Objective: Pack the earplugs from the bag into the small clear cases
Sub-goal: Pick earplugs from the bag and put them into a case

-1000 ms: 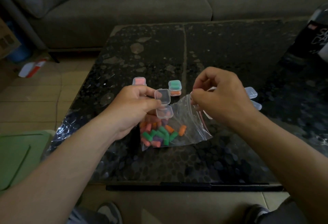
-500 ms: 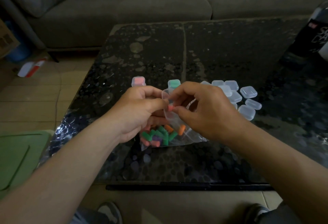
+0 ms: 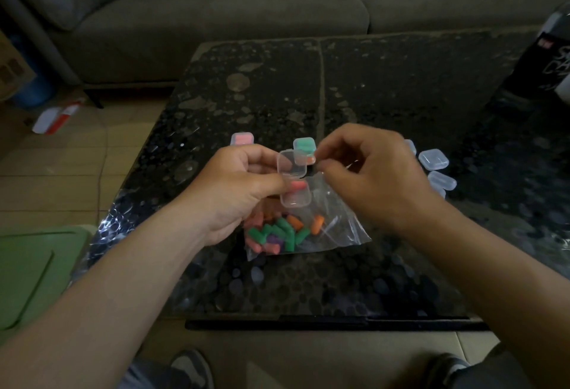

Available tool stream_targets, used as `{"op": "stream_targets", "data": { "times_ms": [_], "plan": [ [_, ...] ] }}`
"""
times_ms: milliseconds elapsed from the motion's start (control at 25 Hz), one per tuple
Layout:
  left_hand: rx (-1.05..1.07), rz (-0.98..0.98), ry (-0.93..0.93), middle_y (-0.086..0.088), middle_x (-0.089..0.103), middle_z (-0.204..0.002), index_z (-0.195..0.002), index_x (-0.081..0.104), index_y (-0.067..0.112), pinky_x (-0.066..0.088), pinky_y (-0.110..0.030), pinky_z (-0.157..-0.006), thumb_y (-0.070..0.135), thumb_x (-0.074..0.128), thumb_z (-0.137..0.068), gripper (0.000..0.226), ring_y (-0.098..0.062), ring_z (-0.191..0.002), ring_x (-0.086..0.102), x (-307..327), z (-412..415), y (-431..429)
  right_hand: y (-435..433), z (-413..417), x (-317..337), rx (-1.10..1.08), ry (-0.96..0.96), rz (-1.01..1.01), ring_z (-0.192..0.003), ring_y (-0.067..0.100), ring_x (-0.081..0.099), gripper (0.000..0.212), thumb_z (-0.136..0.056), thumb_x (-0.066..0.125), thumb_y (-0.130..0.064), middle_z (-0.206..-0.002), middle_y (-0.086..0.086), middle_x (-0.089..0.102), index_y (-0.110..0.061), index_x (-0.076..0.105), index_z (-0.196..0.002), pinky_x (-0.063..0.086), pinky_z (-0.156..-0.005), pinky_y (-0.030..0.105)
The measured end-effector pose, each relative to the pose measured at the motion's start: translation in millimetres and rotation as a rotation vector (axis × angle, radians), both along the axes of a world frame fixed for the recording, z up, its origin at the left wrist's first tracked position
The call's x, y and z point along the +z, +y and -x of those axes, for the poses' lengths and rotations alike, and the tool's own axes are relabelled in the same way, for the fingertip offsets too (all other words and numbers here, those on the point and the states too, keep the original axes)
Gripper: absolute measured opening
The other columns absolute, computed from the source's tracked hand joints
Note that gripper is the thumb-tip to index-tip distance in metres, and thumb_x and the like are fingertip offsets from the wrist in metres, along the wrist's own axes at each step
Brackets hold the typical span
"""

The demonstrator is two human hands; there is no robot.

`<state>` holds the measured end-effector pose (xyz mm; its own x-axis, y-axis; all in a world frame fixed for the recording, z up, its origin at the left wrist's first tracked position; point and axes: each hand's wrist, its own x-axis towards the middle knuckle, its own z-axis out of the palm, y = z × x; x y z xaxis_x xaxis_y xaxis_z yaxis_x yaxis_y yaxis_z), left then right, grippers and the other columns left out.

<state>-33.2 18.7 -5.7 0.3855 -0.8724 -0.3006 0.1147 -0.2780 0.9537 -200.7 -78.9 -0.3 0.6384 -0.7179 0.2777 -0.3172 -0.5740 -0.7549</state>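
My left hand [image 3: 243, 185] grips a small clear case [image 3: 295, 196] by its side, with the hinged lid standing up. One pink earplug [image 3: 297, 186] lies in the case's lower half. My right hand [image 3: 376, 178] hovers just right of the case with loosely curled fingers, and I see nothing between them. Under both hands lies the clear zip bag [image 3: 336, 231] with several green, orange, pink and purple earplugs [image 3: 277, 233]. Behind, a filled pink case [image 3: 242, 138] and a filled green case [image 3: 304, 145] stand shut on the table.
Several empty clear cases [image 3: 433, 158] lie at the right, partly hidden by my right hand. The dark stone table [image 3: 385, 86] extends back to a grey sofa [image 3: 246, 12]. A black bag [image 3: 543, 61] stands at the far right, a green lid [image 3: 27, 271] on the floor at the left.
My right hand brought a pink earplug from the bag to the open case, left it inside, and has drawn back slightly to the right. My left hand kept hold of the case.
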Motion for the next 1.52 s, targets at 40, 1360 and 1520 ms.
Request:
{"op": "stream_targets", "data": {
  "times_ms": [40, 1360, 1520],
  "plan": [
    [0.013, -0.009, -0.018, -0.019, 0.078, -0.098, -0.1, 0.072, 0.005, 0.061, -0.045, -0.085, -0.001, 0.084, -0.075, 0.029, -0.032, -0.094, 0.077, 0, -2, 0, -4, 1, 2, -0.057, 0.022, -0.014, -0.08, 0.0, 0.064, 0.013, -0.09, 0.068, -0.012, -0.081, -0.013, 0.065, -0.026, 0.068, -0.09, 0.055, -0.068, 0.017],
    [-0.027, -0.238, -0.15, -0.017, 0.077, -0.103, -0.104, 0.069, 0.006, 0.062, -0.039, -0.081, 0.004, 0.083, -0.081, 0.027, -0.025, -0.092, 0.078, -19, -25, -9, 0, -33, -40, 0.096, 0.29, -0.416, -0.085, 0.005, 0.07, 0.012, -0.098, 0.064, -0.029, -0.097, -0.008, 0.073, -0.029, 0.076, -0.099, 0.062, -0.062, 0.023],
    [-0.017, -0.244, -0.151, -0.016, 0.077, -0.102, -0.103, 0.069, 0.005, 0.062, -0.037, -0.08, 0.002, 0.081, -0.084, 0.023, -0.024, -0.09, 0.079, -19, -24, -9, -1, -35, -43, 0.108, 0.323, -0.322, -0.091, 0.008, 0.071, 0.013, -0.097, 0.065, -0.029, -0.099, -0.008, 0.074, -0.029, 0.076, -0.102, 0.063, -0.076, 0.029]
  ]
}}
